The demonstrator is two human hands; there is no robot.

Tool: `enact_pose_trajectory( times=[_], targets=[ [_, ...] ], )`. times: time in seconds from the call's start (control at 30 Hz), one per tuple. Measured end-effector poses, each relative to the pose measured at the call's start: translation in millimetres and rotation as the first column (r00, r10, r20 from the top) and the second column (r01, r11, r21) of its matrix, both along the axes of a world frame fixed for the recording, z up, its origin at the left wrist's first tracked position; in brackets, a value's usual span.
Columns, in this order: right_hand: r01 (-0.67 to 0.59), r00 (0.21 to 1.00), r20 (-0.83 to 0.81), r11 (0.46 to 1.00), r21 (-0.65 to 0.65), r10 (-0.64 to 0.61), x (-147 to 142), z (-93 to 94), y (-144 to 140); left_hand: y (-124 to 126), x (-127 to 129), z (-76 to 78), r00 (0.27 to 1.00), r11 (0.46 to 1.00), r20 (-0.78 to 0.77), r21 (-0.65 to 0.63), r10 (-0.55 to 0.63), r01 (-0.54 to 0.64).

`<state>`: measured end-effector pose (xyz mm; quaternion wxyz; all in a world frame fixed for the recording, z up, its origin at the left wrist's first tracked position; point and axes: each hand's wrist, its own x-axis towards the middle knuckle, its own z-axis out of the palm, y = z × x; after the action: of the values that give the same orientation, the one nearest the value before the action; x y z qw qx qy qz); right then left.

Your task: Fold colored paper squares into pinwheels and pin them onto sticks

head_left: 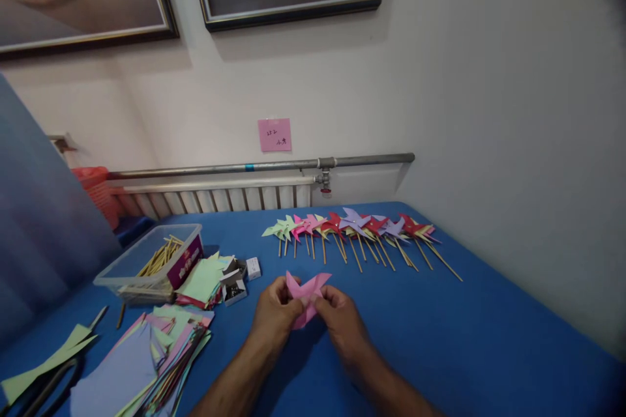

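Between my two hands, above the blue table, is a pink paper pinwheel [306, 291] with pointed corners sticking up and no stick visible on it. My left hand [278, 313] pinches its left side, the thumb over the middle. On the right side, my right hand [340, 319] is closed on the paper, its thumb also at the centre. The two thumbs nearly meet there and cover the middle of the folds. Left of my hands lie small open boxes [233, 292] with dark little pieces inside, and a small white box [253, 268].
Finished pinwheels on sticks [356, 221] lie in a row along the back. At the left stand a clear plastic box [115, 267] of sticks, green paper squares [201, 278], a heap of coloured paper [127, 361] and scissors [59, 384]. A wall bounds the table's right.
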<state>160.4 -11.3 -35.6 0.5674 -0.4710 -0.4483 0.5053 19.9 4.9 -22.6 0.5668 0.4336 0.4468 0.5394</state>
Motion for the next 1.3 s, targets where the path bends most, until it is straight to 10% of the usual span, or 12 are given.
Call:
enact_pose_trajectory(
  times=[0.27,0.43,0.5,0.67,0.8,1.3],
  targets=[
    [0.057,0.998,-0.005,0.998,-0.030,-0.058,9.9,-2.9,4.0,-3.3,-1.9,12.7,0.997,0.997,-0.005,-0.002,-0.075,0.075],
    [0.128,0.989,-0.075,0.991,-0.028,-0.130,10.9,-14.3,13.9,3.3,-18.8,20.5,0.933,0.998,-0.358,0.045,-0.023,0.041],
    [0.146,0.985,-0.094,0.989,-0.020,-0.147,10.1,-18.7,16.5,6.9,-37.1,32.1,0.771,0.990,-0.633,0.137,0.064,0.030],
    [0.093,0.992,-0.080,0.996,-0.012,-0.094,10.9,-9.6,10.0,11.6,-92.8,68.4,-0.050,0.991,-0.990,0.132,0.131,-0.030],
    [0.097,0.992,-0.075,0.995,-0.035,-0.100,10.2,1.1,3.8,13.9,-110.2,74.9,-0.281,0.996,-0.956,0.084,0.082,0.003],
    [0.002,0.950,-0.308,0.989,-0.145,-0.047,4.4,12.1,-4.1,29.3,-120.4,48.6,-0.305,0.998,-0.950,0.051,0.064,0.049]
  ],
)
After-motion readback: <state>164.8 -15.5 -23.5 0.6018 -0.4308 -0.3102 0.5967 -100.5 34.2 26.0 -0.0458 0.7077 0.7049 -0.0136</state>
